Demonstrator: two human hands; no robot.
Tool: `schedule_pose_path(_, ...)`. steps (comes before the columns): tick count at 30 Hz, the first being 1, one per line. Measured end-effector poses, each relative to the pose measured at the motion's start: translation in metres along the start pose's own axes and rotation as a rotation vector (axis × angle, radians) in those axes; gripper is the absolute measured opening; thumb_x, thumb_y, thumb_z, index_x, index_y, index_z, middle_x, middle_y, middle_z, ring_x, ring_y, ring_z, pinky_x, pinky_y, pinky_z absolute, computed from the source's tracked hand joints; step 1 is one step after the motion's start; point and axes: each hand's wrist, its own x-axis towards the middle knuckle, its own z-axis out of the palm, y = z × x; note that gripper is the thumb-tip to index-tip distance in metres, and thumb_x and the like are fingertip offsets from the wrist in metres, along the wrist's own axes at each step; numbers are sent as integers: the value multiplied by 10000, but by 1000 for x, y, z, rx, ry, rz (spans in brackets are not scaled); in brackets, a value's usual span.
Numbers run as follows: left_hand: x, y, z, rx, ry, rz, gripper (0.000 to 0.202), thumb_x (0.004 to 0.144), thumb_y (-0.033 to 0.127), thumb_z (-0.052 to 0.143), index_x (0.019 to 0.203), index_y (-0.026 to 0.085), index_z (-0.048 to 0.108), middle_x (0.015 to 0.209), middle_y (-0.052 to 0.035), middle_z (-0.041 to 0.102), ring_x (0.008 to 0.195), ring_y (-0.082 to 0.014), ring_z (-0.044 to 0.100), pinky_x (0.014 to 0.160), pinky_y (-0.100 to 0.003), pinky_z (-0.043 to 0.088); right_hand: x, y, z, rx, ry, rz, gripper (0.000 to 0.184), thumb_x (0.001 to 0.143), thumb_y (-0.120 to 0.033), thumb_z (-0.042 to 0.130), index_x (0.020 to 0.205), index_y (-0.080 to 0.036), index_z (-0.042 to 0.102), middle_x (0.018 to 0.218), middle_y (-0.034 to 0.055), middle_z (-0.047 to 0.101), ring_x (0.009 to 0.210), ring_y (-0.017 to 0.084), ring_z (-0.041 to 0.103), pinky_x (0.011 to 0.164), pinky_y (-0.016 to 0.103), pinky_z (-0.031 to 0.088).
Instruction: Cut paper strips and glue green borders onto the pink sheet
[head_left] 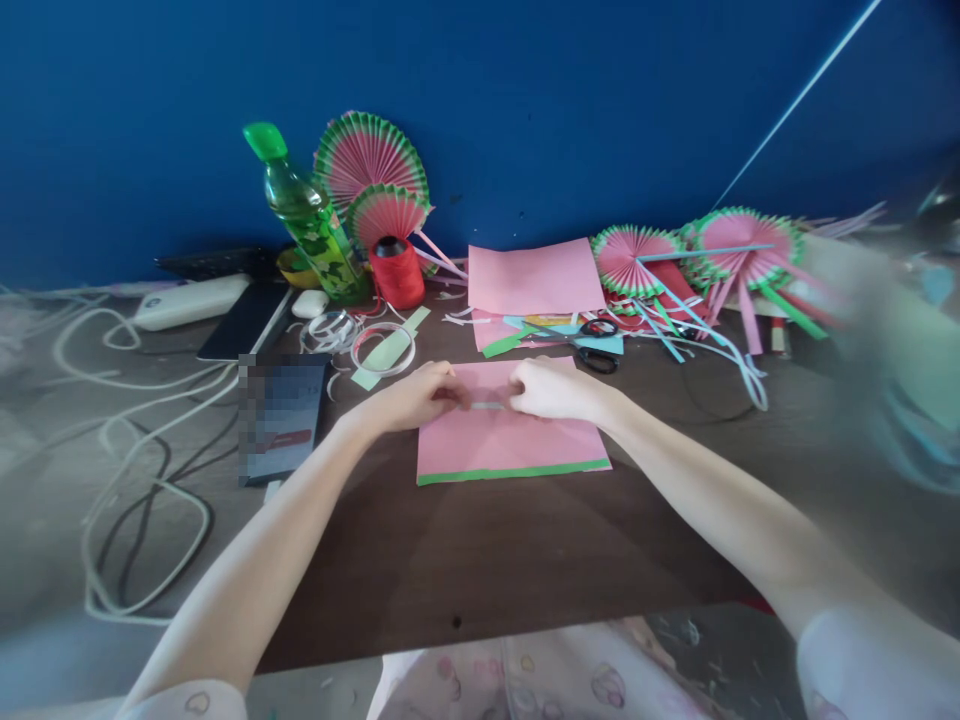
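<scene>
So here's our desk right now: both hands are down on the pink sheet (pixel 511 448) that lies flat in the middle of the table (pixel 480 580), green edge facing us. Our left hand (pixel 416 397) and right hand (pixel 555 388) sit close together near the sheet's far edge, and the fingers of each are pinched on one end of a thin pale strip (pixel 488 405) stretched between them, right on top of the sheet. We can't really tell if the strip is loose or stuck to the paper, it's too blurry. Just left of the sheet is a phone (pixel 281 415), and left of that a tangle of cables (pixel 142 500). Behind the left hand there are some tape rings (pixel 382 348), then a red spool (pixel 396 272) and a green bottle (pixel 307 215) back at the blue wall, with two paper fans (pixel 371 160) propped up behind them. Scissors (pixel 596 345) lie just beyond the right hand on some paper scraps, next to a pink stack (pixel 534 278), and more fans (pixel 739 240) are piled off to the right with strips hanging out of them
</scene>
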Motion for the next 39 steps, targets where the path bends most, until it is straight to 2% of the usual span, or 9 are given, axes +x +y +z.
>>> schedule_pose_path(6, 0, 1, 0, 6, 6, -6, 245, 781, 131, 449, 852, 188, 676, 845, -40, 516, 869, -163, 494, 794, -269, 411, -1, 0, -3, -43, -5, 7, 148, 681, -174, 489, 564, -153, 577, 532, 55, 627, 504, 137, 565, 475, 237, 329)
schedule_pose_path(12, -1, 1, 0, 0, -4, -14, 252, 772, 113, 451, 849, 189, 679, 844, -42, 516, 857, -166, 497, 788, -272, 412, 0, 3, -6, 16, -75, 1, 139, 680, -159, 475, 585, -155, 575, 545, 41, 635, 491, 127, 573, 476, 228, 359)
schedule_pose_path(18, 0, 3, -1, -3, -7, -28, 249, 776, 105, 451, 844, 178, 679, 862, -44, 527, 859, -162, 499, 804, -272, 405, 0, 1, -6, 0, -65, 18, 131, 666, -145, 472, 574, -150, 565, 532, 47, 617, 478, 123, 547, 463, 231, 349)
schedule_pose_path(22, 0, 1, 0, -2, -8, -15, 246, 777, 108, 451, 849, 175, 677, 869, -42, 530, 870, -158, 499, 810, -268, 401, 0, 6, -7, -78, -48, 21, 152, 677, -206, 485, 541, -164, 537, 528, 37, 595, 465, 122, 510, 438, 244, 301)
schedule_pose_path(25, 0, -1, 0, 1, -10, 1, 257, 778, 110, 441, 854, 181, 676, 871, -38, 529, 870, -151, 500, 808, -260, 401, -1, 14, -10, -56, -92, 54, 166, 678, -271, 511, 546, -174, 536, 539, 18, 598, 475, 121, 518, 447, 241, 310)
schedule_pose_path(34, 0, -2, -1, 2, -10, 13, 242, 780, 135, 434, 836, 173, 667, 879, -42, 536, 877, -154, 513, 817, -259, 402, -1, 20, -20, -111, -162, 85, 220, 688, -375, 548, 600, -188, 623, 583, 14, 597, 550, 143, 526, 483, 263, 323)
schedule_pose_path(39, -3, 3, -6, 6, -32, 6, 239, 768, 122, 419, 802, 173, 650, 879, -40, 569, 854, -151, 534, 807, -258, 410, 1, 27, -20, -144, -103, 144, 354, 657, -527, 580, 578, -182, 576, 587, 24, 575, 551, 148, 504, 477, 266, 315)
